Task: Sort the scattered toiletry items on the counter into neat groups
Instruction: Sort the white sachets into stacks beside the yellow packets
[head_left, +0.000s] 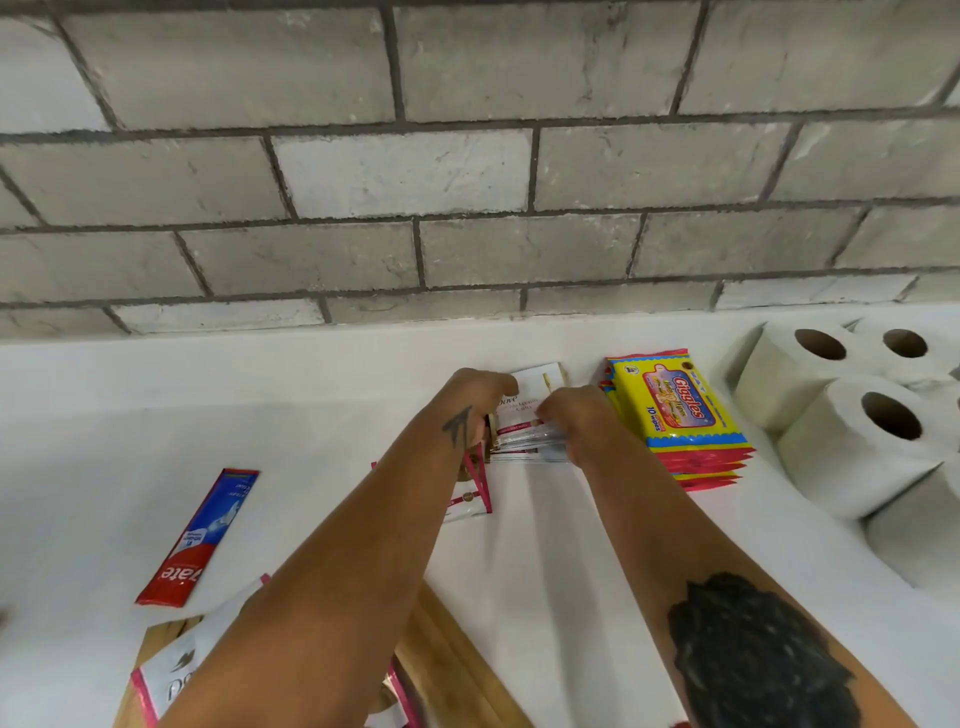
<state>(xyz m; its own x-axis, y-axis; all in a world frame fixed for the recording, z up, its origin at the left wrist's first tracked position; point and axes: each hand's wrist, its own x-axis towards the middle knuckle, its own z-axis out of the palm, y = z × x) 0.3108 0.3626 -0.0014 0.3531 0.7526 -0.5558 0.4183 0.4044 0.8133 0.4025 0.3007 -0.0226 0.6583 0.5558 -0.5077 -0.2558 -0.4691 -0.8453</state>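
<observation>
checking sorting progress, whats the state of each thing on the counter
Dove sachets: stacked, gripped by both hands
left hand: on the stack
right hand: on the stack
wipes packs: neatly stacked
toilet rolls: grouped, upright
toothpaste sachet: flat, alone
loose sachet: unsorted

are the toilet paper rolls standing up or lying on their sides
Lying on their sides: the white toilet paper rolls at the right of the white counter show their brown cardboard core holes facing the camera.
</observation>
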